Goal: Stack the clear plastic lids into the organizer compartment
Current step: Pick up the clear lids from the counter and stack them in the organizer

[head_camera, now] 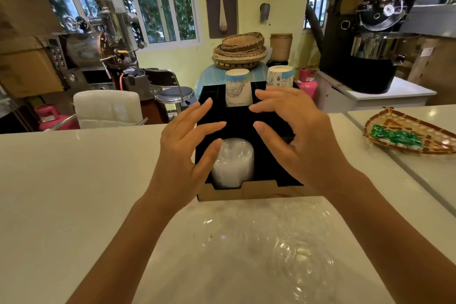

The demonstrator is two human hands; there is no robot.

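A: Crumpled clear wrap (266, 249) nearest, on the counter (74, 180). Lids (233, 163) already stacked in the organizer's (246, 126) front-left compartment.

B: Hands?

A: Left hand (187, 145) and right hand (293, 136) spread, holding nothing, left thumb beside the stack.

B: Risk?

A: A nudge could tilt it; a sleeveless forearm could drag the wrap.

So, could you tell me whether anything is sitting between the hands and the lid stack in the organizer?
Nothing visible does. The stack of clear lids stands in the front compartment of the black organizer. The left hand is open with its thumb beside the stack; the right hand hovers open above the organizer.
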